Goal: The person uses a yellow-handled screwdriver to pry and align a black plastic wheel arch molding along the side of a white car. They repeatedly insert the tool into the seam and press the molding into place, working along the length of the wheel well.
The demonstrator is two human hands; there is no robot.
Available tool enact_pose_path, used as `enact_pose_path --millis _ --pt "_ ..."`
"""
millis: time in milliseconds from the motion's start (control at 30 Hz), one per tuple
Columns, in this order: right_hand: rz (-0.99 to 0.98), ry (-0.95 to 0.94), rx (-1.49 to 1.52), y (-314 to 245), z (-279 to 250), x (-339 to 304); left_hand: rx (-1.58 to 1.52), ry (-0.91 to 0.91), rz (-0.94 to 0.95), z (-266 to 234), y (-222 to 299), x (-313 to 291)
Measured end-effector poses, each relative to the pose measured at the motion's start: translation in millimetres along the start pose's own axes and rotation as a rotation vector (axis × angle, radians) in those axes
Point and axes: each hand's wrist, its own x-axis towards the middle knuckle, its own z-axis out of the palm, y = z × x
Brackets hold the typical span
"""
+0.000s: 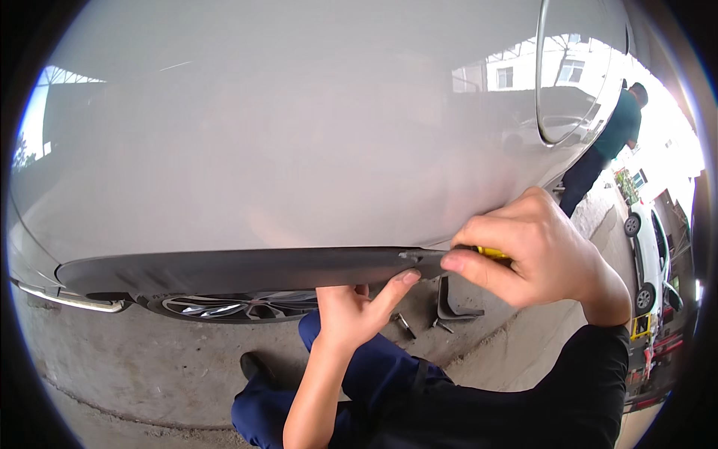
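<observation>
A black plastic wheel arch trim [224,271] runs along the lower edge of a silver car body panel [299,150]. My left hand [355,310] grips it from below near its right end, thumb on the outer face and fingers hidden behind. Beside that thumb, the trim has a pale scuffed spot [408,257]. At the right end, my right hand [527,251] is closed round a tool with a yellow and black handle [490,253]. Most of the tool is covered by my fingers, so its kind and tip cannot be made out.
Below the trim shows a spoked car wheel [250,305]. A dark angular stand or bracket [452,305] and a small rod-like tool [404,325] are on the concrete floor [149,359]. A person [613,142] stands at the far right, near a parked white car [651,254].
</observation>
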Motion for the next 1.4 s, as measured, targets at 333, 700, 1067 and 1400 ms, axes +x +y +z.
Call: enact_pose_path --millis 333,700,1067,1400 --pt "0.009 -0.233 0.459 36.5 -0.6 -22.6 0.727 -0.576 -0.224 -24.8 82.9 -0.6" --pt "-0.145 -0.063 0.416 37.9 21.6 -51.0 0.135 0.004 -0.100 29.3 92.8 -34.5" --pt "-0.039 0.045 0.332 56.1 7.9 -64.8 0.682 0.258 -0.241 -13.8 99.4 -31.7" --pt "-0.195 0.108 0.196 54.4 26.0 -46.5 0.323 0.133 -0.224 9.2 60.3 -31.9"
